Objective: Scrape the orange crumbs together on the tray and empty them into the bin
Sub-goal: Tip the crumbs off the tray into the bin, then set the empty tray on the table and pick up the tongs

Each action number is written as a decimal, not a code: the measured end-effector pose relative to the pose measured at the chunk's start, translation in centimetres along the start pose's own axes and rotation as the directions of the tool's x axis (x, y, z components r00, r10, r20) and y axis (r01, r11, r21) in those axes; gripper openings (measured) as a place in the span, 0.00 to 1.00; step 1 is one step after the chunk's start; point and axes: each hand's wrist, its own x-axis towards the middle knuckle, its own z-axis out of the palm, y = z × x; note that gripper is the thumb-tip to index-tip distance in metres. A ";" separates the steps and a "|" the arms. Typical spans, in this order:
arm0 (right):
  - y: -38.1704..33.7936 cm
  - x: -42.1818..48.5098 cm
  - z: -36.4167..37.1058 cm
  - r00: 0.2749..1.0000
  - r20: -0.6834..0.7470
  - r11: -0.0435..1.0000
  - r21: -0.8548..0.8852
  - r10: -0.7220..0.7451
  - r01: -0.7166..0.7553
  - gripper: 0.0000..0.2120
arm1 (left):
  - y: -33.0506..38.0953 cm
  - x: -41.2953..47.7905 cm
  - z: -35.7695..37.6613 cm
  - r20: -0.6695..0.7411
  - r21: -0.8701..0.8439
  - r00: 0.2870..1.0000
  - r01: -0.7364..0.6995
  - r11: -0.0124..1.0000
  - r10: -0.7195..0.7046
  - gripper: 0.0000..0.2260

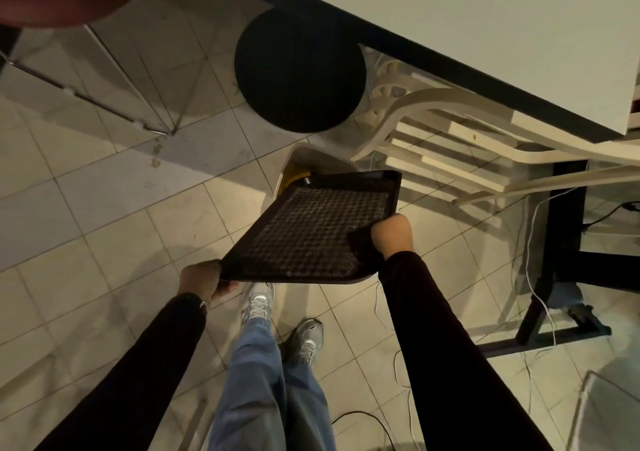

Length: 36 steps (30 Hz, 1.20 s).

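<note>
A dark brown tray [311,228] with a bumpy textured base is held tilted above the tiled floor, its far edge over a small white bin [313,156]. Yellow-orange material [294,177] shows inside the bin next to a small dark object at the tray's far edge. My left hand [202,280] grips the tray's near left corner. My right hand [393,234] grips the tray's right edge and has a dark object under it on the tray; what that object is cannot be told. No orange crumbs are plain on the tray's surface.
A round black stool seat [299,69] stands just beyond the bin. A white table [485,27] with a dark edge fills the upper right, with a cream chair [433,138] under it. Cables [533,277] lie on the floor at right. My feet [280,315] are below the tray.
</note>
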 end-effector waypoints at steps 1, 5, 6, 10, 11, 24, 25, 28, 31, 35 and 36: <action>0.2 -0.2 0.1 1.000 0.003 1.000 0.005 0.009 -0.009 0.12 | 0.1 0.2 -0.1 0.003 0.004 1.000 0.001 1.000 -0.001 0.09; 1.0 -0.3 0.5 0.999 -0.003 0.998 0.045 0.037 -0.037 0.13 | 0.3 0.6 -0.3 0.017 0.035 1.000 -0.002 0.999 0.001 0.10; 1.2 -0.2 0.5 0.999 -0.008 0.998 0.055 0.044 -0.044 0.13 | 0.4 0.5 -0.2 0.023 0.041 1.000 -0.007 0.999 0.006 0.10; 1.8 -0.7 -0.5 0.998 -0.021 0.987 0.152 0.054 -0.050 0.11 | 0.7 -1.1 -0.1 0.054 0.085 0.997 -0.057 0.995 0.052 0.11; 1.9 -1.2 -1.2 0.998 -0.017 0.984 0.168 0.055 -0.051 0.11 | 0.7 -2.0 -0.3 0.068 0.095 0.994 -0.089 0.991 0.083 0.11; 6.1 -22.7 -16.9 0.984 0.143 0.981 0.175 -0.106 0.080 0.11 | -0.9 -29.8 -13.0 0.084 0.080 0.929 -0.367 0.927 0.361 0.10; 6.3 -24.9 -18.0 0.982 0.146 0.975 0.200 -0.124 0.093 0.10 | -0.9 -32.0 -14.1 0.079 0.079 0.917 -0.396 0.915 0.390 0.10; 7.1 -30.7 -20.4 0.971 0.141 0.946 0.288 -0.195 0.148 0.09 | -1.4 -37.2 -17.2 0.059 0.046 0.854 -0.520 0.853 0.517 0.08; 6.7 -34.8 -22.2 0.950 0.116 0.898 0.375 -0.291 0.230 0.08 | -1.3 -41.1 -19.8 0.046 -0.008 0.788 -0.615 0.789 0.614 0.08; 5.3 -36.4 -23.5 0.931 0.065 0.814 0.509 -0.360 0.279 0.13 | -0.1 -43.7 -21.6 0.017 -0.111 0.749 -0.657 0.746 0.662 0.09; 4.8 -36.2 -23.6 0.931 0.028 0.789 0.541 -0.363 0.292 0.15 | 0.2 -43.9 -21.7 0.010 -0.136 0.749 -0.655 0.743 0.662 0.10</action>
